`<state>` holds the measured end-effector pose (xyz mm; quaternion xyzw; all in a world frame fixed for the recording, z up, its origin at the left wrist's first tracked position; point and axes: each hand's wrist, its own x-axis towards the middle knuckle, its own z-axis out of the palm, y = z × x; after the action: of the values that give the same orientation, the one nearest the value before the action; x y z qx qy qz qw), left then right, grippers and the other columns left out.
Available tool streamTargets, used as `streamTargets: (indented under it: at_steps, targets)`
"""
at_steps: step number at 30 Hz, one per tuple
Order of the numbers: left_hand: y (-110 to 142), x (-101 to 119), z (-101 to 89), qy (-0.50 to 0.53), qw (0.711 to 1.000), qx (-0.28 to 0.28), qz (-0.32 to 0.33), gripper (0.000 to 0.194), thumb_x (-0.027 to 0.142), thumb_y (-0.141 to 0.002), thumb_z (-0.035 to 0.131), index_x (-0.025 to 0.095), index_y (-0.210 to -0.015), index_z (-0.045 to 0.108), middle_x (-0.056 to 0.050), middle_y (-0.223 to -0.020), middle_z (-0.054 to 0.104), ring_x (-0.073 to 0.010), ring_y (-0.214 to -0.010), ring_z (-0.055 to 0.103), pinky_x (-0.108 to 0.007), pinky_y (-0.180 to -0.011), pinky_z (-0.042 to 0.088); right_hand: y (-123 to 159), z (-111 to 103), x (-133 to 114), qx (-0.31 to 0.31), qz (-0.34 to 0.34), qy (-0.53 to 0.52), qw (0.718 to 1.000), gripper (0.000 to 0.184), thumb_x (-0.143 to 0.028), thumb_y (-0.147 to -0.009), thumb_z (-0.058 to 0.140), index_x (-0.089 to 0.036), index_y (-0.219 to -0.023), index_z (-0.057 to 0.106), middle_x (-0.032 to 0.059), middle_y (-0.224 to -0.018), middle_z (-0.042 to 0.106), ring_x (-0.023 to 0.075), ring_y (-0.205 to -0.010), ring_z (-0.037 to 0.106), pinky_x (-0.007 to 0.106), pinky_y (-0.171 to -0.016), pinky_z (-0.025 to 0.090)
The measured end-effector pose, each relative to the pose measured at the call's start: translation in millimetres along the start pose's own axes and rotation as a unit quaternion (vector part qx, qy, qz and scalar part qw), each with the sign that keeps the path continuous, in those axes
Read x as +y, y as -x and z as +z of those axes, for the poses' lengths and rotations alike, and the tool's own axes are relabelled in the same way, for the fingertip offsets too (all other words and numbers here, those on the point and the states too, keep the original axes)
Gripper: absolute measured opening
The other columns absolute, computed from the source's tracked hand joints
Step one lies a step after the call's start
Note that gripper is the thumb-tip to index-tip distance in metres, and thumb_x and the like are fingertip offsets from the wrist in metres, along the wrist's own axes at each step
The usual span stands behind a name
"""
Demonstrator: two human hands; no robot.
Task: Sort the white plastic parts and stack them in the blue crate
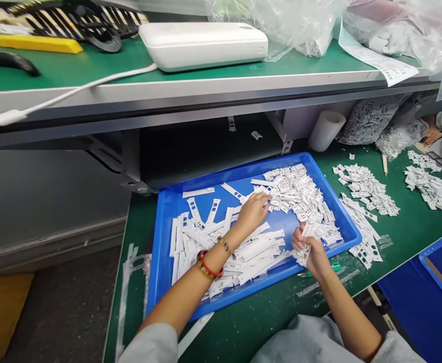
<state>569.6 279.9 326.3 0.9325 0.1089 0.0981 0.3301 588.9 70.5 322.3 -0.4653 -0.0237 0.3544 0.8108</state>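
White die-cut strips point(292, 194) lie heaped in the blue plastic tray point(156, 252) in front of me, on the green worktop point(406, 257). My right grip point(314, 247) is pressed together on a clump point(308, 231) of them, fingers curled around it just above the tray's near rim. My left grip point(254, 212) rests on the heap, fingers bunched over the strips, though I cannot tell whether it is pinching any. They look light and fairly stiff, and their cut-outs could snag on one another. The narrow webs between the slots may be fragile, so I would take each strip by its solid long edges. More strips sit in loose piles point(365, 189) on the worktop to my right, beyond the tray. Beaded bracelets point(208, 264) circle my left wrist.
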Motion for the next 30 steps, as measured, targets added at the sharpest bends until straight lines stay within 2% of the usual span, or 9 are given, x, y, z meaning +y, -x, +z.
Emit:
streamTargets:
  at_steps: [2, 5, 9, 15, 20, 22, 24, 27, 30]
  targets:
    - [-25, -2, 19.3, -0.037, 0.999, -0.002, 0.026, 0.031, 0.010, -0.084, 0.056, 0.017, -0.112, 0.067, -0.012, -0.123, 0.065, -0.0294, -0.120, 0.055, -0.042, -0.101, 0.046, -2, 1, -2, 0.002, -0.004, -0.023, 1.000, 0.029, -0.028, -0.065, 0.071, -0.024, -0.081, 0.047, -0.0070, -0.065, 0.045, 0.0070, -0.047, 0.028, 0.022, -0.047, 0.026]
    - [-40, -9, 36.4, -0.075, 0.997, 0.004, 0.034, 0.020, 0.007, -0.081, 0.060, 0.018, -0.096, 0.067, -0.011, -0.111, 0.066, -0.0299, -0.114, 0.056, -0.043, -0.097, 0.046, 0, 3, -2, 0.007, 0.006, -0.012, 1.000, 0.033, -0.035, -0.070, 0.076, -0.023, -0.078, 0.047, -0.0075, -0.064, 0.042, 0.0060, -0.047, 0.028, 0.022, -0.047, 0.027]
    - [-23, -20, 33.6, -0.049, 0.994, 0.064, 0.080, 0.016, 0.006, -0.085, 0.053, 0.019, -0.085, 0.061, -0.007, -0.096, 0.065, -0.0232, -0.093, 0.061, -0.037, -0.083, 0.050, -7, -2, -1, 0.075, 0.006, 0.021, 0.997, 0.037, -0.042, -0.071, 0.081, -0.023, -0.080, 0.051, -0.0086, -0.059, 0.038, 0.0068, -0.048, 0.032, 0.022, -0.045, 0.027]
    - [11, -19, 21.0, 0.018, 0.957, 0.178, 0.227, 0.015, 0.008, -0.091, 0.050, 0.020, -0.085, 0.059, -0.005, -0.093, 0.062, -0.0170, -0.088, 0.060, -0.030, -0.078, 0.052, -37, 6, -1, 0.156, -0.015, 0.059, 0.986, 0.052, -0.046, -0.065, 0.082, -0.023, -0.107, 0.061, -0.0045, -0.072, 0.059, 0.0083, -0.053, 0.043, 0.024, -0.049, 0.038]
    - [15, -14, 24.7, 0.062, 0.948, 0.223, 0.217, 0.014, 0.009, -0.090, 0.052, 0.020, -0.084, 0.059, -0.004, -0.092, 0.059, -0.0155, -0.084, 0.060, -0.030, -0.074, 0.053, -47, 17, -5, 0.197, -0.046, 0.020, 0.979, 0.056, -0.040, -0.056, 0.087, -0.025, -0.100, 0.056, -0.0081, -0.069, 0.053, 0.0073, -0.052, 0.042, 0.022, -0.047, 0.036]
    - [15, -12, 29.0, 0.072, 0.952, 0.216, 0.203, 0.014, 0.011, -0.091, 0.051, 0.020, -0.084, 0.059, -0.005, -0.093, 0.060, -0.0159, -0.085, 0.061, -0.030, -0.074, 0.054, -47, 15, -7, 0.193, -0.023, 0.033, 0.980, 0.049, -0.044, -0.057, 0.085, -0.023, -0.089, 0.054, -0.0086, -0.063, 0.047, 0.0070, -0.050, 0.040, 0.021, -0.042, 0.027]
    - [16, -8, 33.5, 0.060, 0.960, 0.174, 0.210, 0.014, 0.016, -0.093, 0.050, 0.020, -0.086, 0.061, -0.006, -0.093, 0.062, -0.0164, -0.084, 0.062, -0.030, -0.073, 0.053, -48, 13, -9, 0.186, -0.018, 0.056, 0.981, 0.046, -0.048, -0.061, 0.082, -0.022, -0.080, 0.050, -0.0089, -0.058, 0.042, 0.0068, -0.049, 0.037, 0.021, -0.040, 0.019]
    - [22, 1, 37.8, 0.032, 0.963, 0.088, 0.251, 0.012, 0.030, -0.092, 0.059, 0.020, -0.089, 0.063, -0.007, -0.093, 0.066, -0.0203, -0.089, 0.064, -0.034, -0.078, 0.053, -51, 9, -12, 0.181, -0.078, 0.073, 0.978, 0.045, -0.049, -0.062, 0.080, -0.021, -0.084, 0.051, -0.0097, -0.057, 0.042, 0.0069, -0.049, 0.037, 0.021, -0.043, 0.025]
    - [26, 16, 36.9, 0.064, 0.968, 0.076, 0.231, 0.019, 0.039, -0.089, 0.064, 0.021, -0.096, 0.065, -0.008, -0.097, 0.069, -0.0242, -0.097, 0.064, -0.040, -0.088, 0.052, -53, 7, -12, 0.177, -0.128, 0.073, 0.973, 0.048, -0.045, -0.063, 0.080, -0.020, -0.095, 0.055, -0.0109, -0.055, 0.044, 0.0076, -0.049, 0.038, 0.023, -0.049, 0.033]
